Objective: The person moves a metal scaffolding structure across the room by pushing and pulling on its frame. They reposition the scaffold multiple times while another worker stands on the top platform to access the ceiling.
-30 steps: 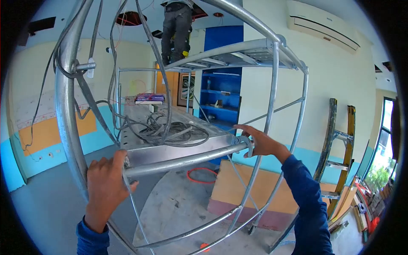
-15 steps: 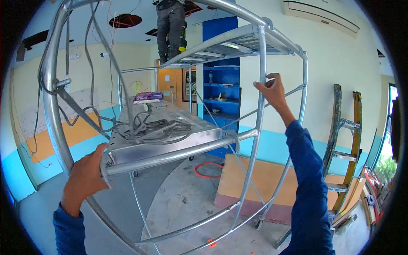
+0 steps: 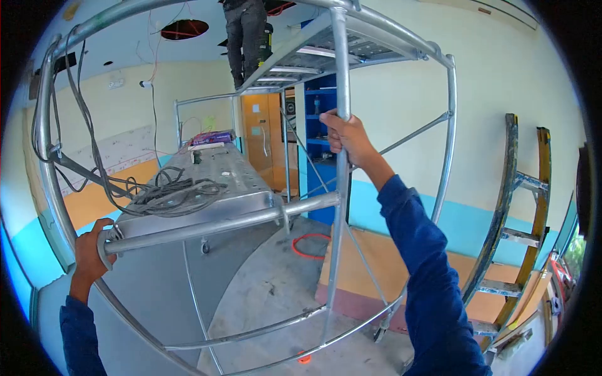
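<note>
A metal scaffold frame (image 3: pixel 251 224) of silver tubes spans the view in front of me. My right hand (image 3: pixel 348 139) is wrapped round an upright tube (image 3: pixel 342 69) near the middle. At the left, my left hand (image 3: pixel 91 254) is closed round the frame's left post, next to the hooked corner of the lower platform (image 3: pixel 241 175); the post hides part of its grip. Loops of dark cable (image 3: pixel 179 195) lie on that platform and also hang from the upper left of the frame.
A person (image 3: pixel 243 37) stands on the upper platform (image 3: pixel 326 59), only the lower body showing. A stepladder (image 3: pixel 501 232) leans at the right wall. Beside blue shelves (image 3: pixel 321 125) is an orange door (image 3: pixel 263 141). A red hose ring (image 3: pixel 310 246) and caster wheels (image 3: pixel 205 247) are on the floor.
My right hand has gone from loosely open beside the upright to closed round it. My left hand has closed on the left post. The view and scaffold have shifted relative to each other.
</note>
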Demonstrator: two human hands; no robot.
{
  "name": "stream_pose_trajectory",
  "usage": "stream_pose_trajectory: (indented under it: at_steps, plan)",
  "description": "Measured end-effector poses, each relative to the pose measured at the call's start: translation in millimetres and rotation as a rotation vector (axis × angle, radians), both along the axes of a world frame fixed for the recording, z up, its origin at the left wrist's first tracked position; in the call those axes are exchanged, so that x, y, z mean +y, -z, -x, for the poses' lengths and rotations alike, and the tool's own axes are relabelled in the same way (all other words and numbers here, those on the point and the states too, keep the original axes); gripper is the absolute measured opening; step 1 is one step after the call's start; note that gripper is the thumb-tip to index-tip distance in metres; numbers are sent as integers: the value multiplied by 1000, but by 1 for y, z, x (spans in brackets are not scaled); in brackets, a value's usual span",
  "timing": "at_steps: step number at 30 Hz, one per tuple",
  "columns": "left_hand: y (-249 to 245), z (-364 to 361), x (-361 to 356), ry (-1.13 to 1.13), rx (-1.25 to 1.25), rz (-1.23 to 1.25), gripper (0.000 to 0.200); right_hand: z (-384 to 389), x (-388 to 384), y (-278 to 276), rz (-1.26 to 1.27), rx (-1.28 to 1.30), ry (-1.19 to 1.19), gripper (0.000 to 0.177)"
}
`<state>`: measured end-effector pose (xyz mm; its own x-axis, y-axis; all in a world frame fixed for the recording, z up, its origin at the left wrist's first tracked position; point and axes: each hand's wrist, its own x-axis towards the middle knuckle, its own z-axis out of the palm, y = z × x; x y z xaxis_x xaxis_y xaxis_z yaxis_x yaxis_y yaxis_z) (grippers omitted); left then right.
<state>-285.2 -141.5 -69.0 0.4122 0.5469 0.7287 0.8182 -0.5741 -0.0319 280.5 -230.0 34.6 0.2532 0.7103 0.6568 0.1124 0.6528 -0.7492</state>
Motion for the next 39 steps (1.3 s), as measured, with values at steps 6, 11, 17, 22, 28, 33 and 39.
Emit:
stream_pose_trajectory:
  at_steps: [6, 11, 17, 22, 28, 33, 39]
  plan:
    - [25, 1, 20, -162, -54, -325, 52, -6, 14, 11, -142, 7, 83, 21]
    - [31, 3, 31, -176, -75, -432, 33, -5, 13, 12, -165, 44, 40, 23]
    - [33, 0, 26, -194, -78, -469, 33, -4, 15, 16, -166, 35, 108, 25]
    - [38, 12, 40, -244, -46, -478, 41, 1, 11, 15, -168, 3, 192, 28]
    - [56, 39, 71, -131, -43, -546, 45, -14, 24, 22, -136, -59, 356, 32]
    - [29, -2, 19, -318, -76, -372, 45, -7, 20, 21, -215, -107, 306, 32]
    - [29, -2, 26, -266, -108, -416, 30, -10, 25, 19, -193, -103, 367, 35]
